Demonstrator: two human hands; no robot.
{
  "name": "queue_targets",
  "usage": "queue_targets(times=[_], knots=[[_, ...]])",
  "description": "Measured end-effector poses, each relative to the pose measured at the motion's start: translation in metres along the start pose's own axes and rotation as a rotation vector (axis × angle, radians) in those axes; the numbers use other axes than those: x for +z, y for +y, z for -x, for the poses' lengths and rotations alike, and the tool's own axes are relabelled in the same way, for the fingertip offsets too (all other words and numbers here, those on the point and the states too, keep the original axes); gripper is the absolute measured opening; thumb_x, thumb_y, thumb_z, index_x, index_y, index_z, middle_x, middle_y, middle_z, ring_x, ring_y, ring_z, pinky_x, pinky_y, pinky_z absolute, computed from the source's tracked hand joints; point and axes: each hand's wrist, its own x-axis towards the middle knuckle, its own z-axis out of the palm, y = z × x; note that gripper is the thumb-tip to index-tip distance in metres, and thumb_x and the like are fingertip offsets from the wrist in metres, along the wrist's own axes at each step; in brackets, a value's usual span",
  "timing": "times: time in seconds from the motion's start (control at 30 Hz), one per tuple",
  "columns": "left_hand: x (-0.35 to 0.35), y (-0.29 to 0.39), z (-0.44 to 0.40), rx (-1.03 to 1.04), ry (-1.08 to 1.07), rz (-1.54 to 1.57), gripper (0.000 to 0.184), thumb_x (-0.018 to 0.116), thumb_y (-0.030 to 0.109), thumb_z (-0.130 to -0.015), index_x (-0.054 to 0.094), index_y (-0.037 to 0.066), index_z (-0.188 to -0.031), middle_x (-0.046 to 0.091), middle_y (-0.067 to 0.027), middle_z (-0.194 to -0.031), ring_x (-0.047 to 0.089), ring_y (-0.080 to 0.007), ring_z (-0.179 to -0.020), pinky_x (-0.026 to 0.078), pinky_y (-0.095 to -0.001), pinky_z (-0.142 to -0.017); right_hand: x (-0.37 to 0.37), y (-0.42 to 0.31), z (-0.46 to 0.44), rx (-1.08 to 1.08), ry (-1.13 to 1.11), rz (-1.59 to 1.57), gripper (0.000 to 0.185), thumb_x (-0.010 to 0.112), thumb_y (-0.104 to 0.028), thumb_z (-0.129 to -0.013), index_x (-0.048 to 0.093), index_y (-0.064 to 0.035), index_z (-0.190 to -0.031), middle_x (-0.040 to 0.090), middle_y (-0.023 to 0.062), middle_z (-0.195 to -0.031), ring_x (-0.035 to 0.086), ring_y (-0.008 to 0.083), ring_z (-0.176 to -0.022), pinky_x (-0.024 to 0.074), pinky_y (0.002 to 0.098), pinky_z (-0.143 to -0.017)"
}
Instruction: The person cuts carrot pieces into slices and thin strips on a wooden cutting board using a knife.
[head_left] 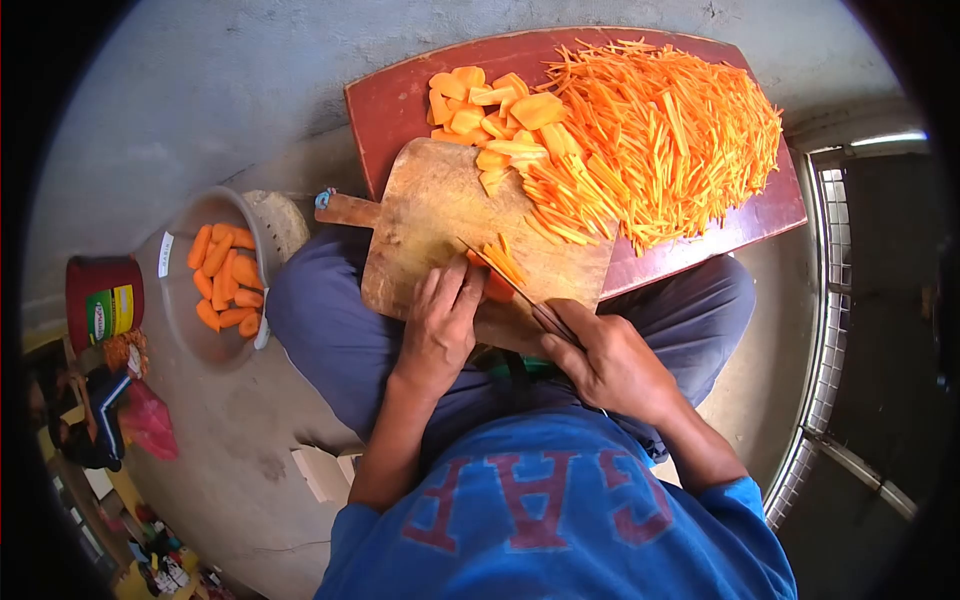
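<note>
My right hand (622,362) grips the handle of a knife (502,277), whose blade slants up and left over a wooden cutting board (425,215). Left of the blade, the fingers of my left hand (443,312) are curled down on carrot, mostly hidden beneath them. Thin cut carrot strips (507,262) lie against the far side of the blade. The board rests across my lap, with its far edge on a dark red tabletop (390,105). Flat carrot slices (470,105) and a large heap of carrot sticks (670,135) lie beyond the board.
A grey tub (180,300) with several whole peeled carrots (225,275) stands on the floor at left. Behind it is a dark red bucket (105,300). Another person (95,420) appears at the far left, near a pink bag (148,420). A metal grille (825,300) is at right.
</note>
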Motion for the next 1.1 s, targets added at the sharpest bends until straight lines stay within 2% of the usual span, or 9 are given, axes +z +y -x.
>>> queue_targets(times=[0.1, 0.2, 0.3, 0.47, 0.67, 0.77, 0.9, 1.1], knots=[[-0.002, 0.001, -0.002, -0.002, 0.014, 0.014, 0.050, 0.063, -0.003, -0.094, 0.066, -0.005, -0.144, 0.063, -0.0249, -0.146, 0.064, -0.0434, -0.121, 0.054, -0.0540, -0.107, 0.001, 0.001, 0.012, -0.078, 0.053, 0.016, 0.028, 0.072, -0.019, -0.110, 0.062, 0.0018, -0.127, 0.071, 0.0353, -0.088, 0.072, 0.0579, -0.088, 0.0568, 0.0634, -0.075], [0.002, -0.002, -0.001, 0.004, 0.038, 0.041, 0.048, 0.063, -0.004, -0.093, 0.068, -0.005, -0.141, 0.064, -0.0238, -0.144, 0.064, -0.0430, -0.120, 0.054, -0.0538, -0.107, 0.007, 0.003, -0.009, -0.043, 0.027, 0.067, 0.028, 0.074, -0.018, -0.109, 0.063, 0.0018, -0.125, 0.070, 0.0350, -0.087, 0.072, 0.0582, -0.087, 0.0567, 0.0634, -0.074], [-0.001, -0.001, -0.002, 0.001, 0.018, 0.020, 0.046, 0.063, -0.004, -0.093, 0.069, -0.005, -0.139, 0.065, -0.0230, -0.143, 0.065, -0.0430, -0.118, 0.054, -0.0541, -0.106, 0.013, 0.007, -0.021, -0.155, 0.092, 0.028, 0.027, 0.074, -0.018, -0.109, 0.063, 0.0022, -0.124, 0.069, 0.0349, -0.085, 0.071, 0.0586, -0.086, 0.0563, 0.0633, -0.073], [-0.002, -0.001, -0.001, -0.004, 0.049, 0.053, 0.047, 0.064, -0.005, -0.092, 0.070, -0.004, -0.138, 0.065, -0.0222, -0.141, 0.064, -0.0422, -0.116, 0.054, -0.0529, -0.105, 0.000, 0.000, 0.005, -0.074, 0.070, -0.025, 0.030, 0.072, -0.019, -0.110, 0.065, 0.0007, -0.131, 0.070, 0.0372, -0.088, 0.072, 0.0587, -0.088, 0.0563, 0.0631, -0.074], [-0.002, -0.003, -0.001, -0.006, 0.042, 0.074, 0.044, 0.064, -0.007, -0.091, 0.072, -0.005, -0.134, 0.066, -0.0213, -0.138, 0.064, -0.0416, -0.116, 0.055, -0.0526, -0.104, 0.011, 0.011, -0.016, -0.119, 0.063, 0.057, 0.027, 0.072, -0.020, -0.111, 0.064, 0.0017, -0.126, 0.070, 0.0372, -0.087, 0.072, 0.0592, -0.089, 0.0566, 0.0637, -0.074], [-0.004, -0.003, -0.002, -0.010, 0.025, 0.071, 0.044, 0.064, -0.007, -0.090, 0.072, -0.005, -0.133, 0.065, -0.0216, -0.136, 0.064, -0.0423, -0.115, 0.055, -0.0532, -0.104, 0.002, -0.004, -0.020, 0.008, -0.064, 0.086, 0.036, 0.069, -0.016, -0.112, 0.063, 0.0045, -0.141, 0.073, 0.0357, -0.105, 0.073, 0.0563, -0.102, 0.0575, 0.0572, -0.084], [0.000, 0.000, -0.001, 0.016, 0.121, 0.074, 0.044, 0.064, -0.008, -0.089, 0.074, -0.005, -0.132, 0.065, -0.0225, -0.133, 0.064, -0.0434, -0.114, 0.056, -0.0537, -0.103, 0.000, -0.005, 0.004, -0.016, -0.009, 0.024, 0.034, 0.070, -0.018, -0.112, 0.064, 0.0034, -0.138, 0.071, 0.0364, -0.098, 0.073, 0.0567, -0.099, 0.0569, 0.0577, -0.082], [0.000, -0.004, -0.001, 0.007, 0.083, 0.086, 0.043, 0.065, -0.010, -0.087, 0.077, -0.005, -0.128, 0.065, -0.0228, -0.132, 0.065, -0.0435, -0.113, 0.056, -0.0538, -0.102, 0.005, 0.001, -0.012, -0.019, -0.019, 0.081, 0.037, 0.070, -0.018, -0.112, 0.064, 0.0027, -0.142, 0.071, 0.0367, -0.096, 0.074, 0.0560, -0.096, 0.0577, 0.0569, -0.081]])
